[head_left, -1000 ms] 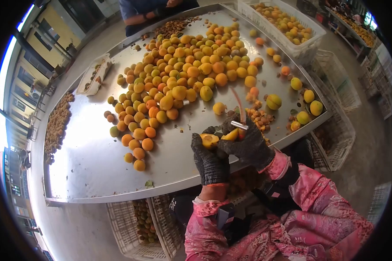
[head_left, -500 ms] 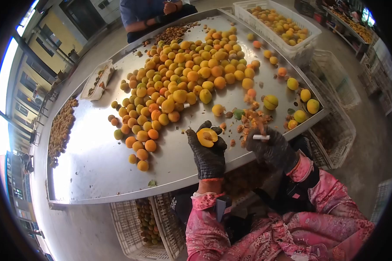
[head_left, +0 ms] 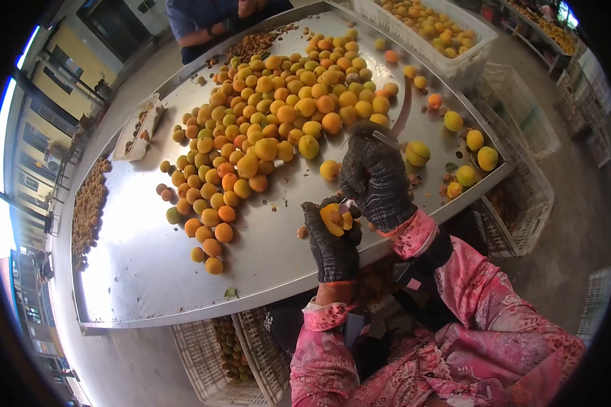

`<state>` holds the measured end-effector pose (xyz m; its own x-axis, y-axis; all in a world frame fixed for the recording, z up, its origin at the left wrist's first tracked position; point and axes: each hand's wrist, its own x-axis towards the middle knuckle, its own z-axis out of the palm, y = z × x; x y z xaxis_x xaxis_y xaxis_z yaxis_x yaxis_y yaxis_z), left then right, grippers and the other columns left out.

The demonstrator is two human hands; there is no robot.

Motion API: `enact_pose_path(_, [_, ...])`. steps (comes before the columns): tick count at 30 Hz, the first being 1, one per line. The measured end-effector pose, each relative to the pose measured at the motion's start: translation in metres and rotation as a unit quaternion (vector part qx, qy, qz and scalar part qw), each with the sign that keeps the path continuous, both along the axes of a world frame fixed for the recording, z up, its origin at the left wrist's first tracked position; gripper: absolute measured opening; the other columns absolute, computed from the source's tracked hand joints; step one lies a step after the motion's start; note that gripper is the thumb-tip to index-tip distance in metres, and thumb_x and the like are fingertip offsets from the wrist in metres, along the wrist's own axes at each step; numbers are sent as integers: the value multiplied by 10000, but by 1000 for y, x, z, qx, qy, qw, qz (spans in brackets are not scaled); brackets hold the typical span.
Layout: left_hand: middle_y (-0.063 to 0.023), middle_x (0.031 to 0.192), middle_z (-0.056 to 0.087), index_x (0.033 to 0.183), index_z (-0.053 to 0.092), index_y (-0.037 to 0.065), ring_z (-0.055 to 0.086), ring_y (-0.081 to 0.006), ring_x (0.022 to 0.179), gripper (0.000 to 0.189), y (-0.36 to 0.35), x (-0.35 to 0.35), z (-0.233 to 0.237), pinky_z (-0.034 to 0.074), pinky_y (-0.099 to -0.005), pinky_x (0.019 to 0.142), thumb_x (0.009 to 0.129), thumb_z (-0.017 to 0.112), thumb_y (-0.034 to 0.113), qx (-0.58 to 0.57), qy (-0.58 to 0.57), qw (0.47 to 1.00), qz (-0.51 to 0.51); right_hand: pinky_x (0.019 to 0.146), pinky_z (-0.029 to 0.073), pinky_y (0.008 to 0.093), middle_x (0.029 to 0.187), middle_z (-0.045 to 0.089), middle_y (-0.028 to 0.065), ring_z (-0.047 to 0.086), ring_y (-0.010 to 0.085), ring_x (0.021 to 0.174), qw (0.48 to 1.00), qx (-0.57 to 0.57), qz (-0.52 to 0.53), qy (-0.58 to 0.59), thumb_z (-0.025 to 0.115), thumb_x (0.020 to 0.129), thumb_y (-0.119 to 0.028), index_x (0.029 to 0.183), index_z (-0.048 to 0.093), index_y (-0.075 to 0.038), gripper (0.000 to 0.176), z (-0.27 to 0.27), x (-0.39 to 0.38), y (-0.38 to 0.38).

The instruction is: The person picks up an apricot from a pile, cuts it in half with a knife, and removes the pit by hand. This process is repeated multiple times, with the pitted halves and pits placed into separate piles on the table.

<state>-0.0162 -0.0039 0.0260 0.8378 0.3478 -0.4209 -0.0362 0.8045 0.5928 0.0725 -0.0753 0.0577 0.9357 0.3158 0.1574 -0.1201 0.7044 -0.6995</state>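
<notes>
My left hand (head_left: 332, 245), in a dark knit glove, is closed around an apricot half (head_left: 335, 218), cut side up, near the table's front edge. My right hand (head_left: 377, 178), gloved the same way, is closed on a slim tool (head_left: 385, 140). The tool's pale end sticks out above the fist, and its lower tip meets the cut flesh. Its exact kind is mostly hidden by the glove. Beyond both hands a large heap of whole apricots (head_left: 268, 122) spreads over the metal table (head_left: 149, 271). One single apricot (head_left: 330, 169) lies just left of my right hand.
Brown pits (head_left: 91, 210) line the table's left edge, with more pits (head_left: 254, 44) at the far side by another person's arm (head_left: 200, 35). A white tray (head_left: 125, 139) stands at left. A crate of apricots (head_left: 468, 57) is back right; another crate (head_left: 204, 380) sits below.
My right hand has come left and up from the scraps at right, bringing the tool to the apricot half. My left hand still holds the half, now tilted. The view has shifted slightly.
</notes>
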Motion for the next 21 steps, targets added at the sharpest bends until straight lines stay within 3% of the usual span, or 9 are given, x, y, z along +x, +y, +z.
enact_pose_path(3, [-33, 821, 529, 1005, 520, 63, 523, -140, 720, 507, 0, 0, -3, 457, -230, 551, 876, 421, 543, -20, -3, 1000, -5, 500, 385, 183, 732, 535, -33, 453, 35, 561, 999, 28, -16, -19, 574, 857, -192, 1090, 541, -31, 285, -12, 5, 3])
enact_pose_path(6, [-34, 820, 530, 1005, 522, 69, 524, -141, 722, 500, -5, 0, 4, 456, -224, 550, 874, 427, 541, -1, 3, 1000, 6, 546, 406, 179, 771, 544, -24, 481, 44, 605, 996, -19, -69, -46, 574, 857, -186, 1081, 543, -33, 273, -13, 6, 4])
enact_pose_path(8, [-30, 816, 536, 992, 525, 75, 528, -134, 704, 493, -11, -1, 8, 454, -215, 549, 875, 426, 544, 98, 25, 994, 51, 537, 411, 184, 786, 549, -12, 490, 47, 614, 998, 12, -67, -20, 572, 855, -175, 1070, 545, -36, 258, -15, 4, 5])
enact_pose_path(12, [-24, 853, 574, 1027, 532, 125, 543, -117, 696, 492, -3, 0, -5, 408, -208, 500, 886, 374, 568, 24, 17, 1000, -8, 497, 394, 179, 754, 538, -20, 473, 41, 578, 996, 1, -67, -58, 576, 850, -165, 1051, 551, -47, 234, -9, -1, 4])
enact_pose_path(14, [-17, 863, 566, 1033, 527, 124, 536, -106, 704, 467, -6, 0, -1, 400, -188, 509, 907, 353, 539, 93, 33, 995, -1, 447, 358, 168, 698, 517, -36, 448, 32, 525, 998, -17, -43, -42, 585, 841, -154, 1018, 560, -68, 198, 0, -9, 4])
enact_pose_path(18, [-20, 864, 561, 1032, 516, 102, 526, -92, 701, 384, -12, 1, 1, 397, -175, 524, 940, 363, 442, 87, 9, 996, 26, 402, 324, 172, 642, 494, -44, 418, 36, 462, 998, -20, -63, 19, 583, 836, -145, 982, 563, -88, 158, 0, -8, 7])
enact_pose_path(20, [-67, 818, 578, 952, 505, 44, 582, -210, 706, 226, -12, 0, -8, 472, -298, 626, 842, 584, 224, 427, -15, 904, 21, 376, 311, 187, 614, 479, -36, 405, 52, 430, 995, 65, 19, 68, 575, 835, -156, 969, 566, -103, 144, -2, 0, 4])
enact_pose_path(21, [-67, 818, 578, 952, 505, 44, 582, -210, 706, 226, -11, 1, -14, 472, -298, 626, 842, 584, 224, 426, -15, 904, 21, 376, 311, 187, 614, 479, -36, 405, 52, 430, 996, 64, 19, 68, 575, 835, -156, 969, 566, -103, 144, -5, 5, 2])
